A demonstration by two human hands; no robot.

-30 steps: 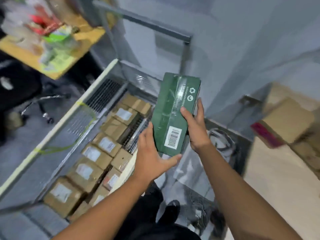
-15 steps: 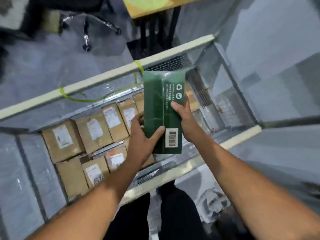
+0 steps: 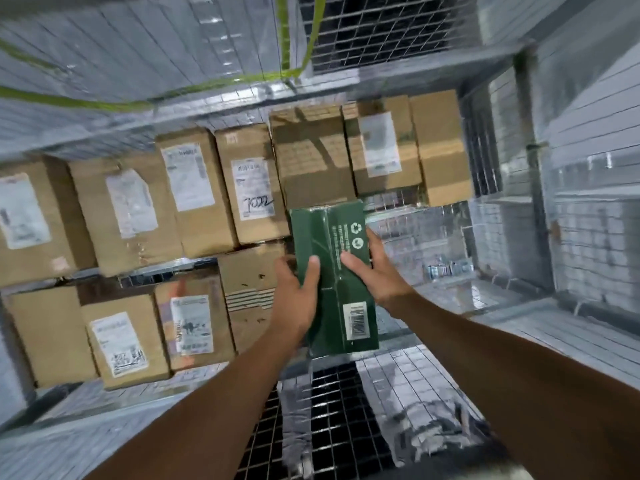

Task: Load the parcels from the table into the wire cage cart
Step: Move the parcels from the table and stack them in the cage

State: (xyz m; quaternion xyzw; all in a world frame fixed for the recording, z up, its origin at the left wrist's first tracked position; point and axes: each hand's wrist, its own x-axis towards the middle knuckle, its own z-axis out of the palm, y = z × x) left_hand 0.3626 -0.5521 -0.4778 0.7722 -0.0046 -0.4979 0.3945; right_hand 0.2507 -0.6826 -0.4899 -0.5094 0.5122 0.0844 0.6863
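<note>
I hold a dark green parcel (image 3: 337, 271) with a white barcode label inside the wire cage cart (image 3: 512, 209). My left hand (image 3: 296, 303) grips its left edge with the thumb on top. My right hand (image 3: 379, 271) grips its right side, thumb across the face. The parcel hangs just above the cart's floor, in the gap to the right of the brown boxes and in front of the back row.
Several brown cardboard parcels (image 3: 194, 188) with white labels fill the cart's back and left in two rows. A green strap (image 3: 287, 39) hangs on the far mesh wall. Bare floor (image 3: 433, 244) lies at the right. The near mesh wall (image 3: 332, 410) is below my arms.
The view has dropped from above the cart's rim to deep inside it. Both hands have carried the green parcel down, close to the floor beside the brown boxes.
</note>
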